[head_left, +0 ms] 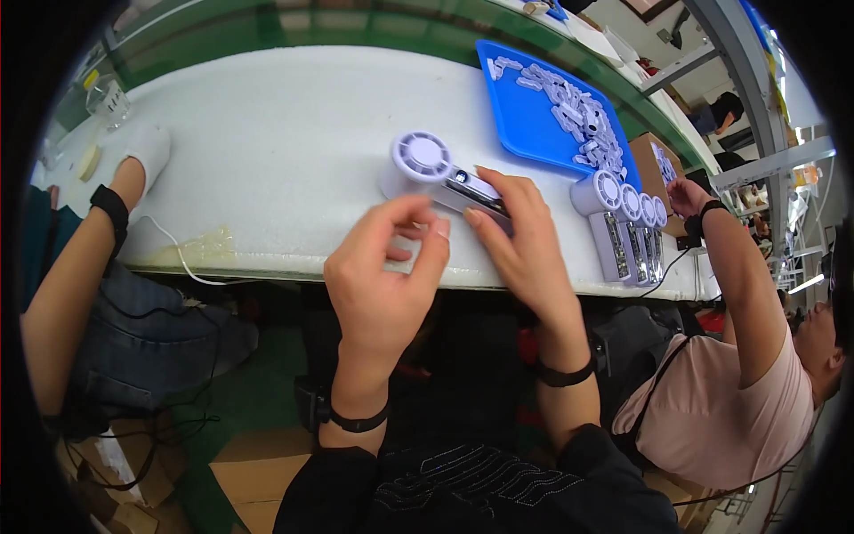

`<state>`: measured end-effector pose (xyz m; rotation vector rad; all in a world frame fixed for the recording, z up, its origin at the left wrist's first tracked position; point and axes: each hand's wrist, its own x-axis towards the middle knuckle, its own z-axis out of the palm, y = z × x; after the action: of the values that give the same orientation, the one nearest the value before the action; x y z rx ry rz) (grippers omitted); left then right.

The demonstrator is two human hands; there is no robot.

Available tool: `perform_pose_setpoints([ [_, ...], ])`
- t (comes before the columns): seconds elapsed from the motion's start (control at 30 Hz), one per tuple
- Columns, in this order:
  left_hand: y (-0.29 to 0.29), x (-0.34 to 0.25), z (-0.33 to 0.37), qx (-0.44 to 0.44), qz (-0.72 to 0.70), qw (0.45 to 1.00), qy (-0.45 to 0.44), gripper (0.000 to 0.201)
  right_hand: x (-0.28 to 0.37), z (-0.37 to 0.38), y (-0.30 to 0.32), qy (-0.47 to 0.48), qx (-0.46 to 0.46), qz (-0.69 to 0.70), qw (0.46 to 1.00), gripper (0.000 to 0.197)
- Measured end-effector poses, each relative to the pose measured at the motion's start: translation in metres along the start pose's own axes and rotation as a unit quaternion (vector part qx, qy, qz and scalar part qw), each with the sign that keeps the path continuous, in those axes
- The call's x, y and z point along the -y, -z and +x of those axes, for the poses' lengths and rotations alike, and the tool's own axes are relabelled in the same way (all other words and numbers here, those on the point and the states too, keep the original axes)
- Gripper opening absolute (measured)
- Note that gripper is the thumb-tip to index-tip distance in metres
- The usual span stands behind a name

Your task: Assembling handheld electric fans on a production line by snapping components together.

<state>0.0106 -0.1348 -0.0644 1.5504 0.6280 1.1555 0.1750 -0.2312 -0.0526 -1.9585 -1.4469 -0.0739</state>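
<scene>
A lavender handheld fan (422, 157) lies on the white table in front of me, its round grille facing up. Its handle runs to the right, with the inside exposed and dark parts showing. My right hand (527, 238) grips that handle, thumb on the near side and fingers on the far side. Just short of the fan head is my left hand (384, 271), fingers curled and thumb drawn close to the forefinger. Motion blurs its fingertips, and anything small between them cannot be made out.
Several similar fans (608, 191) stand in a row to my right. Behind them a blue tray (525, 133) holds many lavender plastic pieces. A co-worker's hand (688, 196) reaches by a cardboard box (648, 153). At left are another person's gloved hand (147, 153) and a bottle (108, 100).
</scene>
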Motion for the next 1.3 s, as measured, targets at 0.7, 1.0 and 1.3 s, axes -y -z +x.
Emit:
perform_pose_setpoints([
  [0.7,-0.082,-0.028,0.083,0.154,0.037,0.985,-0.071,0.037,-0.059,0.123,0.100,-0.210,-0.054,-0.161,0.963,0.045],
  [1.0,-0.179,0.030,0.070,0.448,0.092,0.848,-0.269,0.093,-0.204,0.151,0.084,-0.053,0.265,-0.293,0.917,0.043],
  [1.3,-0.170,0.019,0.073,0.436,0.045,0.860,-0.263,0.078,-0.168,0.160,0.059,-0.130,0.206,-0.332,0.911,0.025],
])
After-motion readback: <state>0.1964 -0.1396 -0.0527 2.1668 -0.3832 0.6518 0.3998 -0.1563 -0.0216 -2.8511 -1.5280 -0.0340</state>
